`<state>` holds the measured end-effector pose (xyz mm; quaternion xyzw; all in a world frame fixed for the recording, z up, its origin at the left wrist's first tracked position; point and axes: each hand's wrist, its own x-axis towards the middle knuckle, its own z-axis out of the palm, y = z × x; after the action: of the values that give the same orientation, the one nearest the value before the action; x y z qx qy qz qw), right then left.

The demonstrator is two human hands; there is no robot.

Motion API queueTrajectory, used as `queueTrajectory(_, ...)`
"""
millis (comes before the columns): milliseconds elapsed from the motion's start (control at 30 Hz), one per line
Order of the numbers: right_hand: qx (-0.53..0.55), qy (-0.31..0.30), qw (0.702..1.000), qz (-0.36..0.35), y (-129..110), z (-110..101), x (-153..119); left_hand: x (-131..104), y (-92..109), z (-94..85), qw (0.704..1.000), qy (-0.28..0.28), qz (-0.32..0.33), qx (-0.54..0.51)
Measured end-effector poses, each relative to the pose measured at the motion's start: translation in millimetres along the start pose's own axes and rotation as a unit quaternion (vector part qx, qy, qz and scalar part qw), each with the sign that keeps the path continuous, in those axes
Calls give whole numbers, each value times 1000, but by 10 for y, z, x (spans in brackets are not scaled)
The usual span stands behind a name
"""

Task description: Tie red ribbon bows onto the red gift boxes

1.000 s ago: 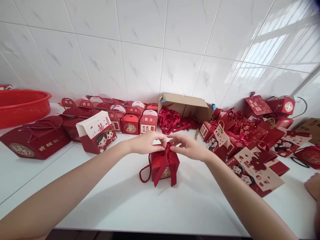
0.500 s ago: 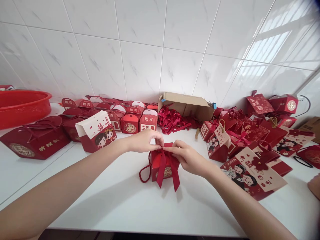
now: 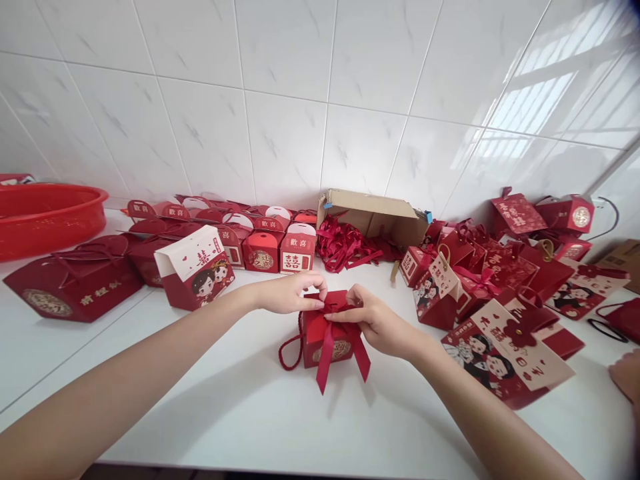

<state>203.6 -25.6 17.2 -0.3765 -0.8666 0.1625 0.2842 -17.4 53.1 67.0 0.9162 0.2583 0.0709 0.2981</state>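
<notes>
A small red gift box (image 3: 315,353) with a gold emblem stands upright on the white table in front of me. A dark red ribbon (image 3: 327,353) is tied in a bow on its top, two tails hanging down the front. My left hand (image 3: 293,292) pinches the ribbon at the top left of the bow, thumb and finger together. From the right, my right hand (image 3: 380,323) pinches the bow's other side near the knot. My fingers partly cover the loops. A twisted red cord handle (image 3: 289,352) loops out on the box's left.
Rows of red boxes (image 3: 260,252) line the wall, and a cardboard box (image 3: 375,203) spills loose ribbons (image 3: 340,243). A red basin (image 3: 50,220) is at left. Finished-looking gift bags (image 3: 505,340) crowd the right, where another person's hand (image 3: 625,375) shows at the edge.
My hands have moved slightly apart and the bow's tails have spread, the right tail swinging outward to the right. The view has shifted slightly.
</notes>
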Motion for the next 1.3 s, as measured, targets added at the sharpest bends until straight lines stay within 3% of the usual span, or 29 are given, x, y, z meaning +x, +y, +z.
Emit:
queueTrajectory(300,17,4,1000,-11,28,12,12,-16,-54,26,999,-15,20,-22)
queueTrajectory(567,39,31,998,-25,62,40,9,48,-40,184,978,60,41,-196)
queueTrajectory(700,59,87,994,-31,47,30,9,81,-10,298,973,112,16,-200)
queueTrajectory(867,67,156,985,13,3,26,21,107,40,392,964,181,-18,-194)
queueTrajectory(1300,125,189,971,74,141,137,-4,142,-18,532,943,242,-44,-223)
